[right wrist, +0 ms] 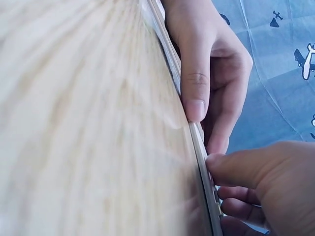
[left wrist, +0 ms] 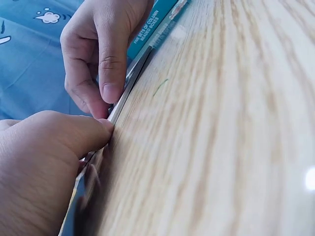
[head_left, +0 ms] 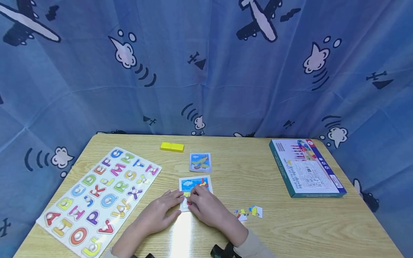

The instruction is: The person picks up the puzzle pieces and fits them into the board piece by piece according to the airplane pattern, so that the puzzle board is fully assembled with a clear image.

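Observation:
A small jigsaw board with a sky-and-plane picture lies on the table in front of me. My left hand rests at its left side, fingers fairly straight and fingertips touching it; the left wrist view shows that thumb against the board's edge. Over the lower part of the board, my right hand has its fingers bent and pinches a small puzzle piece, mostly hidden, with some red showing. Several loose puzzle pieces lie right of the right hand. Beyond the board is a square plane picture card.
On the left lies a large alphabet peg board, tilted on the table. A yellow block sits near the back edge. At the right is a flat box of beaded toys. A blue plane-print curtain hangs behind the wooden table.

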Tool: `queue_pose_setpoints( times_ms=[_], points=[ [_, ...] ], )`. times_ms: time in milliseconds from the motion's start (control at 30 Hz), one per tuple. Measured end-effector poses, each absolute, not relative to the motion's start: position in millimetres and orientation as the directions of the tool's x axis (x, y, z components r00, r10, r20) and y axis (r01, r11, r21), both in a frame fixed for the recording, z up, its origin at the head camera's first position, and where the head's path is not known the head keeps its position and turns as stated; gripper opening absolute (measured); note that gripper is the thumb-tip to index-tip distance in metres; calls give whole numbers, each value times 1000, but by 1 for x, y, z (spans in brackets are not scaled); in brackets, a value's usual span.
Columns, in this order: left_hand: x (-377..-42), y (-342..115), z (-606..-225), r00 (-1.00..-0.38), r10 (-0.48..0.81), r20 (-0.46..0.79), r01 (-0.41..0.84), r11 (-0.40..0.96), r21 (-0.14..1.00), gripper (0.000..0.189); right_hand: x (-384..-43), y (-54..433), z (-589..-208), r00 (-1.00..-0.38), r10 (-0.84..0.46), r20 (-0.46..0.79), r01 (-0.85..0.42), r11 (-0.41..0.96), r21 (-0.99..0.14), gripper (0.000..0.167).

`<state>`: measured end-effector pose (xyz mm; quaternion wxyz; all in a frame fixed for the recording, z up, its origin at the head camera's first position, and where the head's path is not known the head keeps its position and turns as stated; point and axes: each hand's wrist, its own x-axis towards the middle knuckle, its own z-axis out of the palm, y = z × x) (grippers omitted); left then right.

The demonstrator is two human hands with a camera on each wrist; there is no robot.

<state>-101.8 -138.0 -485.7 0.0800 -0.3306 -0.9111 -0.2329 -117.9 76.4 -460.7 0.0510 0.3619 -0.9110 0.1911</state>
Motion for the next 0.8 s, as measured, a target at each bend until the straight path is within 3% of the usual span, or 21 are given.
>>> queue_pose_setpoints(
  times_ms=[367,800],
  points=[
    [-100,-129,-487,-630,638,443,770,586,253,30,-120,78,-462,-735,-632,244,-674,642,-366,16],
    [-100,-128,-487,-702,593,395,712,577,399,27,-121,95,-450,-806,-585,93,-556,694,-458,29]
  ],
)
